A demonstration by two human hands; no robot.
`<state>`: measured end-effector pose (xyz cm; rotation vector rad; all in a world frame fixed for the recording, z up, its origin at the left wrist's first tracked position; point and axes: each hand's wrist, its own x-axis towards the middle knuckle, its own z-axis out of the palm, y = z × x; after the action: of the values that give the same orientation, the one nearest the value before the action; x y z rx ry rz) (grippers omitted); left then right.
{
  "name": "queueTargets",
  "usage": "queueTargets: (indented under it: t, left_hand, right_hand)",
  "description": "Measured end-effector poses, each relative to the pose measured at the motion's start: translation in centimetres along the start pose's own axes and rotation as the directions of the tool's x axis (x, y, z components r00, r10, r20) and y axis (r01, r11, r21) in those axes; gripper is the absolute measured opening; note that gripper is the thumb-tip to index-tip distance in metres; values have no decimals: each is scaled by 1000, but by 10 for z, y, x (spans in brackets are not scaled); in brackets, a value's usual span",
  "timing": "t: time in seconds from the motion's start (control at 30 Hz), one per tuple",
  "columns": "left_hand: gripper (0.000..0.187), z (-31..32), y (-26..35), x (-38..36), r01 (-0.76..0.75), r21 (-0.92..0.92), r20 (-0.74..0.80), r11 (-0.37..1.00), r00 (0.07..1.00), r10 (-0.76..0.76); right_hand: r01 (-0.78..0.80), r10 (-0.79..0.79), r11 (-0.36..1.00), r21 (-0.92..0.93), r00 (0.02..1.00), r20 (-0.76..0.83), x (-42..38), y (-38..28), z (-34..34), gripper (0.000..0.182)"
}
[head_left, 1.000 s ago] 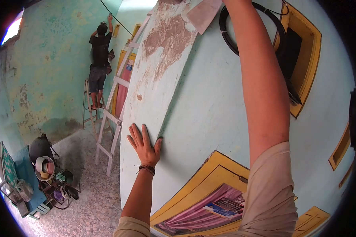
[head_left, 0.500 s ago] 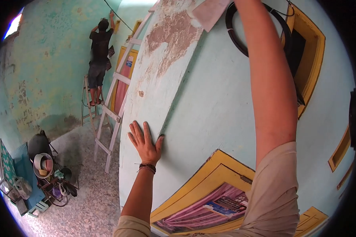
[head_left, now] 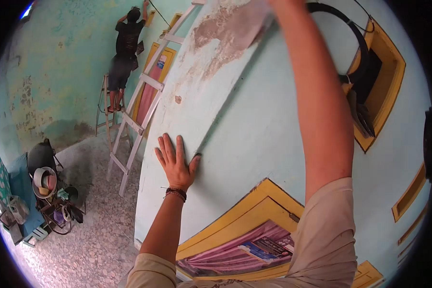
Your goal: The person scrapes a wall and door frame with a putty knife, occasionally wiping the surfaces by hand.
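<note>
My left hand point(head_left: 176, 165) lies flat on the pale wall pillar point(head_left: 170, 122), fingers spread, its thumb at the corner edge. Dark bracelets point(head_left: 176, 193) circle that wrist. At the top of the view my right hand point(head_left: 287, 6) is blurred and partly cut off by the frame. It grips a flat pinkish-grey sheet point(head_left: 248, 25), which lies over a patch of peeled brown plaster point(head_left: 215, 36) on the pillar. Motion smears the sheet, so its exact kind cannot be made out. A smaller chipped spot point(head_left: 178, 99) shows above my left hand.
A wooden ladder point(head_left: 151, 81) stands left of the pillar. Beyond it, a person point(head_left: 125, 53) on another ladder point(head_left: 105, 103) reaches up the green wall. Pots and household goods point(head_left: 45, 182) crowd the lower left. A black coil point(head_left: 362, 43) hangs beside a yellow-framed niche point(head_left: 391, 72).
My right hand has moved slightly left and down with the sheet, further over the peeled patch. My left hand stays flat on the pillar. The view has shifted a little.
</note>
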<state>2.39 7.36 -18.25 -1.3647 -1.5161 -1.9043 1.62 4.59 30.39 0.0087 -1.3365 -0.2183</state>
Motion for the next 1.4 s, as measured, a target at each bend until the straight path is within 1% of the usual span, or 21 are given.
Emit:
queueTargets:
  t: [0.1, 0.13, 0.2, 0.27, 0.33, 0.43, 0.47, 0.57, 0.6, 0.7, 0.8, 0.87, 0.9, 0.97, 1.03, 1.1, 1.13, 1.23, 1.27, 1.37, 1.4]
  left_hand:
    - [74, 1, -1, 0, -9, 6, -12, 1000, 1000, 9]
    - [74, -1, 1, 0, 15, 14, 23, 1000, 1000, -15]
    - [74, 0, 0, 1, -8, 5, -6, 1000, 1000, 8]
    - [74, 0, -2, 1, -17, 3, -15, 1000, 1000, 17]
    - [74, 0, -1, 0, -16, 5, -13, 1000, 1000, 16]
    - [75, 1, -1, 0, -10, 19, -6, 1000, 1000, 10]
    - [75, 0, -1, 0, -10, 17, -5, 1000, 1000, 10]
    - [75, 0, -1, 1, -8, 8, -14, 1000, 1000, 8]
    - [75, 1, -2, 1, -8, 4, -18, 1000, 1000, 8]
    - [75, 2, 0, 0, -6, 5, -15, 1000, 1000, 6]
    - [74, -1, -2, -2, -19, 13, -16, 1000, 1000, 20]
    - [74, 1, -2, 1, -22, 14, -26, 1000, 999, 23]
    - [74, 1, -2, 0, -24, 16, -21, 1000, 999, 24]
    - [74, 0, -2, -2, -32, 19, -16, 999, 999, 32]
    - [74, 1, -4, -1, -39, 25, -28, 999, 999, 40]
    - [74, 0, -4, -1, -31, 35, -23, 999, 999, 32]
    - [74, 0, -3, -1, -27, 36, -19, 999, 999, 27]
    - [73, -1, -2, -1, -14, 41, 3, 999, 1000, 14]
    - [73, -1, 0, -2, -16, 36, -4, 999, 1000, 16]
    - [72, -1, -3, 1, -32, 34, -34, 999, 999, 33]
    - [72, 0, -3, 1, -33, 32, -40, 999, 999, 34]
  right_hand:
    - [-47, 48, 999, 12, 993, -105, -3, 2, 1, 54]
    - [244, -289, 941, -235, 941, -178, -12, 47, 15, 52]
    - [300, -393, 866, -399, 903, -174, -1, 84, 36, 50]
    - [-91, 94, 995, 38, 992, -79, 0, 16, 5, 55]
    - [-197, 198, 977, 87, 980, -4, -7, -4, 4, 57]
    - [136, -178, 914, -381, 981, -76, -30, 30, 26, 55]
    - [154, -170, 905, -395, 985, -5, -30, 12, 22, 56]
    - [-246, 246, 969, 16, 969, -15, -33, -46, 0, 57]
    - [-37, 44, 993, 113, 997, -59, -30, -9, 3, 56]
    - [74, -56, 987, -141, 991, 126, -30, 0, 12, 53]
    - [-90, 39, 985, 145, 945, 326, 33, 40, -9, 55]
    - [-385, 409, 901, 201, 908, -91, -11, -21, 3, 54]
    - [-190, 184, 982, -16, 966, -183, -9, 15, 14, 52]
    - [183, -306, 866, -465, 929, -206, -3, 118, 42, 48]
    - [-26, -12, 988, -151, 969, -245, 7, 83, 38, 51]
    - [-370, 395, 914, 166, 906, -151, 9, 17, 11, 57]
    - [-431, 472, 862, 266, 875, -111, 7, 10, 9, 60]
    - [-103, 32, 947, -305, 973, -228, -18, 46, 35, 56]
    - [10, -29, 977, -215, 996, -87, -22, 45, 36, 57]
    - [62, -73, 996, -57, 975, -210, 16, 18, 23, 58]
    - [-21, 30, 999, 43, 977, -212, 16, 17, 24, 58]
